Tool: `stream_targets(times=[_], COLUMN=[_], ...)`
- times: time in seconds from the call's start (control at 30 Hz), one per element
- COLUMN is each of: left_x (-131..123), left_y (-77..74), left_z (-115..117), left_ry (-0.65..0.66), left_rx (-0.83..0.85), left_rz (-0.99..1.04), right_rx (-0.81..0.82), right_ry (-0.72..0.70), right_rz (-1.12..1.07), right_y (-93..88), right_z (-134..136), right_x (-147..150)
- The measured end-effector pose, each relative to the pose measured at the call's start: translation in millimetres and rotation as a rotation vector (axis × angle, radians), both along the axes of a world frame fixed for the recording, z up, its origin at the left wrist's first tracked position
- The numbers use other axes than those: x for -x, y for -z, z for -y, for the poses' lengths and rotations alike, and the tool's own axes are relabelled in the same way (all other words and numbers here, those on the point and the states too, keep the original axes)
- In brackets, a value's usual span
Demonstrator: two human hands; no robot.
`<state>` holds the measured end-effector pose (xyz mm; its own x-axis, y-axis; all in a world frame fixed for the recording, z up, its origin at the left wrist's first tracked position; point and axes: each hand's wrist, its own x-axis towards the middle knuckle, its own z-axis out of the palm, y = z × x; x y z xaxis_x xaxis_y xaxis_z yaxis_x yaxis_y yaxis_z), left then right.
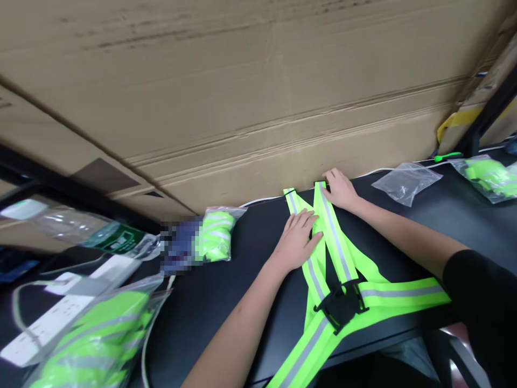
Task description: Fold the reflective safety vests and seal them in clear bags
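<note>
Down on the black table (210, 328), right up against a huge cardboard carton (258, 91), I've got a neon green reflective vest (335, 237) spread out in front of me. It's the strappy kind with grey reflective stripes, and the straps meet at a black plastic buckle (341, 306) near the bottom of my view. The buckle looks clipped together, but I can't swear to that from this angle.

My left hand (297, 241) is pressed flat on one shoulder strap with the fingers open. My right hand (339, 189) sits up at the far end of the other strap, with its fingertips (326, 180) resting right at the strap's end. So neither grip is clenched on anything; both are open and just pressing down on the webbing.

As for where things stand, this vest is fully laid out, with no folds in it and no bag around it. Others are already packed, though. There's a rolled green bundle in a clear bag (216, 234) to my left, a bigger bagged bundle (97, 334) at the lower left beside a white power strip (48, 326), and another green bundle in a bag (488, 177) at the far right. A flat clear plastic bag (406, 183) lies just past my right hand.
</note>
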<state>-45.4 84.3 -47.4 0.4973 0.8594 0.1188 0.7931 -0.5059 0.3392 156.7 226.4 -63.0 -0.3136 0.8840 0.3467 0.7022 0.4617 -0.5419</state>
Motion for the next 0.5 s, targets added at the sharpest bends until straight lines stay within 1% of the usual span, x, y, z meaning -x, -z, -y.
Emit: stream_targets(times=[0.1,0.17,0.3,0.37,0.4,0.43,0.5], left_x=[-1,-1,-2,-3,-3,-4,-4], left_y=[0.6,1.2,2.1,2.9,3.5,4.1,4.2], left_z=[0,-1,-1,-2,-2,-3,-6], left_ry=[-0.014,-0.019,-0.013,-0.010,-0.009,-0.008,-0.005], left_rx=[-0.003,-0.009,-0.011,-0.012,-0.012,-0.010,-0.004], left_rz=[0.003,0.011,0.022,0.023,0.023,0.022,0.022], right_rx=[-0.066,-0.068,-0.007,0.037,0.054,0.065,0.071], right_ry=[-0.088,-0.143,-0.226,-0.268,-0.282,-0.289,-0.296], right_rz=[0.110,0.170,0.274,0.319,0.336,0.347,0.358], right_y=[-12.5,-15.6,-5.7,-1.3,-1.9,-4.8,-18.4], right_z=[17,30,50,53,54,54,61], right_x=[6,7,3,-1,-2,-4,-7])
